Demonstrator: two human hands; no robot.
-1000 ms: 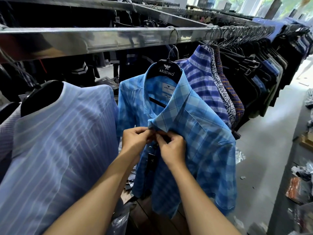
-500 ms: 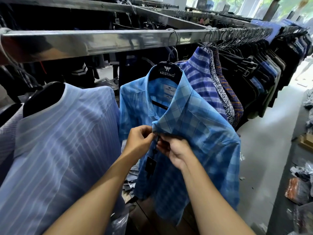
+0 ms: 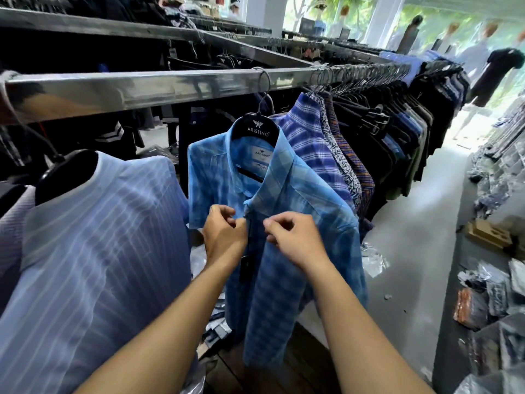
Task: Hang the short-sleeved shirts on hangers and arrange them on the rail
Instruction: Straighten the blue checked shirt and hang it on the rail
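Observation:
A light blue plaid short-sleeved shirt [image 3: 312, 223] hangs on a black ARISTINO hanger [image 3: 257, 129], whose hook sits over the metal rail [image 3: 170, 89]. My left hand [image 3: 224, 237] pinches the left front edge just below the collar. My right hand [image 3: 292, 237] pinches the right front edge at the same height. A narrow dark gap shows between the two edges, and a black tag [image 3: 244, 268] dangles under it.
A pale blue striped shirt [image 3: 99, 251] hangs close on the left, a purple plaid one [image 3: 306, 137] on the right, then a long row of dark garments [image 3: 397, 132]. Plastic wrappers [image 3: 372, 260] lie on the floor. Packaged goods [image 3: 483, 294] pile up at right.
My hands, pressed together at the collar before, have drawn a little apart and slightly lower on the shirt front. The shirt stays on the rail.

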